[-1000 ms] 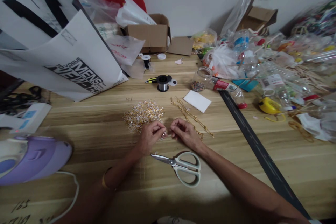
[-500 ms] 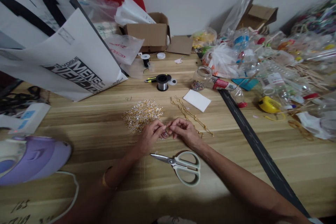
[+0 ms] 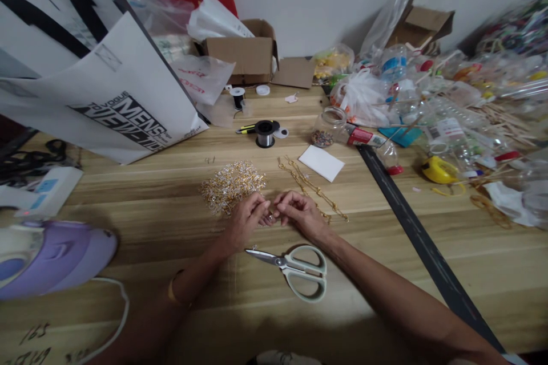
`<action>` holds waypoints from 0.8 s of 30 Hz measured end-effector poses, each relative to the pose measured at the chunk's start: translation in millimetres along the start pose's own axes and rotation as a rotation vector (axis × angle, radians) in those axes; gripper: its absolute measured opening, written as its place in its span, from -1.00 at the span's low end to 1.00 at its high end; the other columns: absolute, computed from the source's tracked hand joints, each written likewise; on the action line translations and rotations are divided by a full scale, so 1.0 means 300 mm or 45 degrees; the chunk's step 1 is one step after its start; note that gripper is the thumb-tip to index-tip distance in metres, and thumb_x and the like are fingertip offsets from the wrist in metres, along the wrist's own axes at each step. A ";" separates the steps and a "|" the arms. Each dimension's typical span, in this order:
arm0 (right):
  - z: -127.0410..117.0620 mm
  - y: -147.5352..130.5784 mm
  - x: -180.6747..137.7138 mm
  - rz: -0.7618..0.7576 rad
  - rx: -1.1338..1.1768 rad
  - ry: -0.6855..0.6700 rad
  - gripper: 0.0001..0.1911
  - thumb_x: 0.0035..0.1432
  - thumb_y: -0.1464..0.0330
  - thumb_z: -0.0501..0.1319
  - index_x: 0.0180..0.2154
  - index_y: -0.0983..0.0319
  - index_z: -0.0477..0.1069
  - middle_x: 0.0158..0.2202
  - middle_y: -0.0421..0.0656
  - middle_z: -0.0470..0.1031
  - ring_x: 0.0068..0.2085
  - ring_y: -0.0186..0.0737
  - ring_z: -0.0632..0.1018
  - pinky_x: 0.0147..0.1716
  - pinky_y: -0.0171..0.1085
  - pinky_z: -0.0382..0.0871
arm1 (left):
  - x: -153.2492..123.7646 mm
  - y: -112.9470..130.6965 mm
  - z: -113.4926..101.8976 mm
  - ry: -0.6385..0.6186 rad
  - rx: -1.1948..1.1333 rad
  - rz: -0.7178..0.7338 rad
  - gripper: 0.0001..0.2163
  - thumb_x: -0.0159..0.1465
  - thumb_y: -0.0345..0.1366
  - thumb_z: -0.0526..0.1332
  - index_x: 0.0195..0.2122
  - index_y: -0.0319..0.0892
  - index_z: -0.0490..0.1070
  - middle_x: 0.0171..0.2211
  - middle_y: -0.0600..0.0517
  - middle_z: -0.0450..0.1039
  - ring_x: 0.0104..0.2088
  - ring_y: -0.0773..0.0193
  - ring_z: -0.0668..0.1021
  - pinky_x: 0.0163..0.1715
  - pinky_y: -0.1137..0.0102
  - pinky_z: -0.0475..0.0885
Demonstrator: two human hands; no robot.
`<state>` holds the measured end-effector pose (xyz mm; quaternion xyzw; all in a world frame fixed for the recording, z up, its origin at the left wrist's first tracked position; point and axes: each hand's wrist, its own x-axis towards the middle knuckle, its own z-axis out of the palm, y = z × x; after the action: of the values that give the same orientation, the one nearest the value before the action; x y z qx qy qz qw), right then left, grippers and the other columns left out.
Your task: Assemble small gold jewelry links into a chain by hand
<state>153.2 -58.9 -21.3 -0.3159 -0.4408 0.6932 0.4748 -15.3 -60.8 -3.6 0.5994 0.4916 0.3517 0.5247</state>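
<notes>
My left hand (image 3: 249, 215) is closed in a pinch beside a pile of gold and clear beads or small links (image 3: 233, 182). Facing it across a narrow gap, my right hand (image 3: 297, 212) also pinches, thumb against forefinger. Whatever the fingertips hold is too small to make out. Something small and shiny shows under the left fingers. Gold chains (image 3: 314, 189) lie just beyond my right hand. Nearer to me, scissors with pale handles (image 3: 295, 268) rest on the table, blades pointing left.
Behind the pile stand a spool of silver wire (image 3: 265, 136) and a clear jar of beads (image 3: 325, 130). A white card (image 3: 322, 163) lies near the jar. Bottles and bags crowd the right; a white shopping bag (image 3: 107, 91) and a purple appliance (image 3: 64, 256) stand left.
My fingertips have drawn slightly apart, leaving a small gap between the two hands. Everything else on the table stays as it was.
</notes>
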 end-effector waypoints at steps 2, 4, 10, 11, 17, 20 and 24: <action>0.003 -0.006 -0.002 -0.012 -0.021 -0.016 -0.77 0.04 0.27 0.33 -0.48 0.27 0.39 -0.33 -0.17 0.49 -0.45 -0.39 0.52 -0.55 -0.42 0.40 | 0.002 -0.007 -0.002 -0.007 -0.003 -0.006 -0.76 0.23 -0.11 0.10 -0.43 -0.19 0.24 -0.55 0.11 0.39 -0.54 0.32 0.54 -0.54 0.43 0.48; 0.008 -0.013 -0.005 -0.016 -0.037 -0.055 -0.76 0.07 0.25 0.31 -0.47 0.26 0.38 -0.32 -0.16 0.50 -0.42 -0.37 0.52 -0.54 -0.41 0.40 | 0.004 -0.013 -0.004 -0.012 0.008 0.012 -0.76 0.23 -0.11 0.10 -0.42 -0.19 0.24 -0.54 0.11 0.38 -0.54 0.31 0.54 -0.54 0.43 0.48; 0.020 -0.026 -0.011 0.043 -0.109 -0.107 -0.72 0.07 0.20 0.30 -0.45 0.26 0.32 -0.38 -0.15 0.52 -0.40 -0.31 0.54 -0.53 -0.39 0.41 | 0.004 -0.005 -0.008 0.022 0.073 0.039 -0.76 0.23 -0.11 0.10 -0.44 -0.18 0.24 -0.54 0.10 0.39 -0.53 0.31 0.52 -0.54 0.43 0.47; 0.020 -0.026 -0.011 0.056 -0.131 -0.102 -0.71 0.07 0.19 0.30 -0.45 0.26 0.32 -0.41 -0.16 0.52 -0.43 -0.32 0.54 -0.53 -0.39 0.41 | 0.004 -0.002 -0.008 0.040 0.080 0.035 -0.76 0.23 -0.12 0.09 -0.45 -0.18 0.24 -0.55 0.10 0.39 -0.53 0.31 0.52 -0.53 0.42 0.47; 0.015 -0.023 -0.010 0.084 -0.220 -0.083 -0.68 0.07 0.16 0.29 -0.46 0.27 0.31 -0.54 -0.22 0.46 -0.54 -0.39 0.47 -0.56 -0.41 0.39 | 0.009 -0.008 -0.008 0.116 0.057 -0.014 -0.77 0.23 -0.11 0.08 -0.44 -0.16 0.20 -0.57 0.10 0.41 -0.56 0.28 0.54 -0.52 0.38 0.49; 0.014 -0.023 -0.009 0.106 -0.229 -0.098 -0.67 0.06 0.15 0.30 -0.46 0.27 0.32 -0.55 -0.22 0.46 -0.54 -0.39 0.47 -0.56 -0.41 0.38 | 0.012 -0.014 -0.008 0.137 0.067 -0.004 -0.77 0.22 -0.11 0.08 -0.44 -0.15 0.20 -0.57 0.11 0.41 -0.57 0.28 0.55 -0.53 0.38 0.49; 0.015 -0.027 -0.008 0.147 -0.226 -0.124 -0.66 0.04 0.14 0.30 -0.45 0.27 0.32 -0.55 -0.22 0.46 -0.53 -0.39 0.48 -0.55 -0.40 0.39 | 0.014 -0.014 -0.008 0.141 0.058 -0.003 -0.79 0.22 -0.13 0.09 -0.44 -0.14 0.20 -0.56 0.11 0.41 -0.56 0.28 0.55 -0.53 0.39 0.49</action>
<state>153.4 -61.3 -12.1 -0.3473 -0.5040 0.6923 0.3823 -17.5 -56.3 -7.6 0.5901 0.5285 0.3724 0.4835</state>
